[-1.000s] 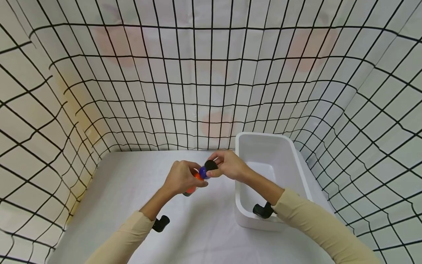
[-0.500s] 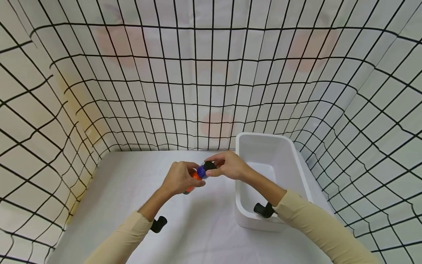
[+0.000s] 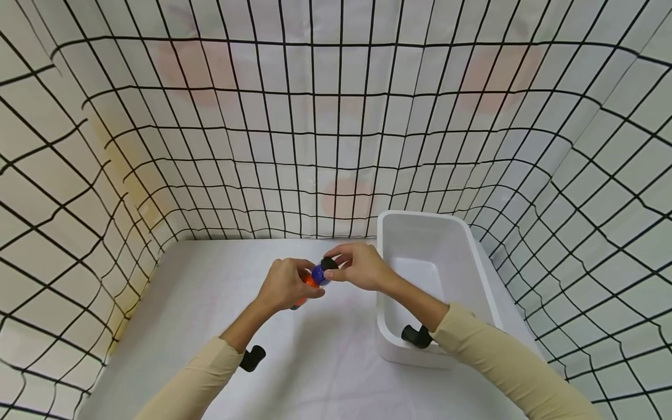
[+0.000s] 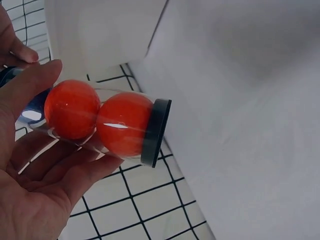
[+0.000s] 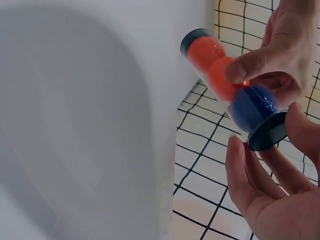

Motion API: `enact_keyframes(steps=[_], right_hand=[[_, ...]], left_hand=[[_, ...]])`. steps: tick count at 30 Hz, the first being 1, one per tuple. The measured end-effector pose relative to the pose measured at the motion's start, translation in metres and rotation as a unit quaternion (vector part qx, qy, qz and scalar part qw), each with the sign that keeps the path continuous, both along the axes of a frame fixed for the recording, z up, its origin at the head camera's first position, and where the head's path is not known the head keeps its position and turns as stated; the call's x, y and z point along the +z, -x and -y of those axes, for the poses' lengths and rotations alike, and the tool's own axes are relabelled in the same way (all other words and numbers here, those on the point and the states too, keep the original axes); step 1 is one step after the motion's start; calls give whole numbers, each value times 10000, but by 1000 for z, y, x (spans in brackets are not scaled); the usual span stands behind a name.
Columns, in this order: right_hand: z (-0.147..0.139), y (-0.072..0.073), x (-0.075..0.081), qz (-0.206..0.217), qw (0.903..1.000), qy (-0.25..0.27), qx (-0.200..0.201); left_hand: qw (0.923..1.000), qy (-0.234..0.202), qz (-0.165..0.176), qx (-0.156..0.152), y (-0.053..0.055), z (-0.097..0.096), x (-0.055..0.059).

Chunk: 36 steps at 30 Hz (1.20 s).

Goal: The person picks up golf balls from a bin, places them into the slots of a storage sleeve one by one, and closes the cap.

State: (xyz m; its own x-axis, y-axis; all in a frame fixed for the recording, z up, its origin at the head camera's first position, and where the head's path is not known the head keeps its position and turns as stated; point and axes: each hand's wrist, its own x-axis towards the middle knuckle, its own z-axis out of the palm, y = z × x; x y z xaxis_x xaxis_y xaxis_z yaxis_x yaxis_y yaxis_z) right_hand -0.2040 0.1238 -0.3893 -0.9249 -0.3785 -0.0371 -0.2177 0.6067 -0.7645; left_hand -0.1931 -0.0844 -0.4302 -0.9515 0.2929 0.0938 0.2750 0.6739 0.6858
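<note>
A clear tube holds two orange balls and a blue ball in a row. My left hand grips the tube around its middle, thumb on one side and fingers on the other. At the blue ball's end, my right hand pinches a black cap between thumb and fingertips, right at the tube's rim. A second black cap covers the opposite end. The tube is tilted, held above the white table in the head view.
A white plastic bin stands on the table at the right, under my right forearm. Black wire grid walls rise behind and at both sides. Black camera mounts sit at the wrists.
Both hands, the tube and the black cap have shifted slightly left in the head view. The grips look the same.
</note>
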Motion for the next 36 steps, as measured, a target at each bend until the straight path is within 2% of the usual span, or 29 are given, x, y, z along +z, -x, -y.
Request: enact_keyframes(steps=[7,10,12,15,17,19,20,24,32,36], right_hand=[[1,-1,-3,-20,10000,-53,9],[0,1,-3,260,9996,64,-80],[-1,2,-3,621,9976,297,-90],[-3,5,-1,1424,9856,914,35],[-6,7,1,1934,9726,1282,161],[-7,9,3,2296,9610,1518,278],[-8,10,4,2371,9583,1560,344],[-10,12,6,2452,9543,1638,487],[-10,11,5,2122,9653,1478,373],[-9,9,3,1917,9687,1533,382]], left_hand=[[10000,-14,-39,30,0,-1,0],[10000,-14,-86,30,-1,-2,1],[9999,-43,-113,31,-2,-3,1],[9998,-94,-166,-34,-4,-4,3],[9997,-131,-213,-83,-5,-4,3],[9995,-147,-248,-112,-5,-5,5],[9994,-173,-265,-114,-5,-5,6],[9995,-201,-247,-10,-5,-6,10],[9995,-190,-215,-131,-6,-9,13],[9995,-226,-220,-61,-5,-7,12]])
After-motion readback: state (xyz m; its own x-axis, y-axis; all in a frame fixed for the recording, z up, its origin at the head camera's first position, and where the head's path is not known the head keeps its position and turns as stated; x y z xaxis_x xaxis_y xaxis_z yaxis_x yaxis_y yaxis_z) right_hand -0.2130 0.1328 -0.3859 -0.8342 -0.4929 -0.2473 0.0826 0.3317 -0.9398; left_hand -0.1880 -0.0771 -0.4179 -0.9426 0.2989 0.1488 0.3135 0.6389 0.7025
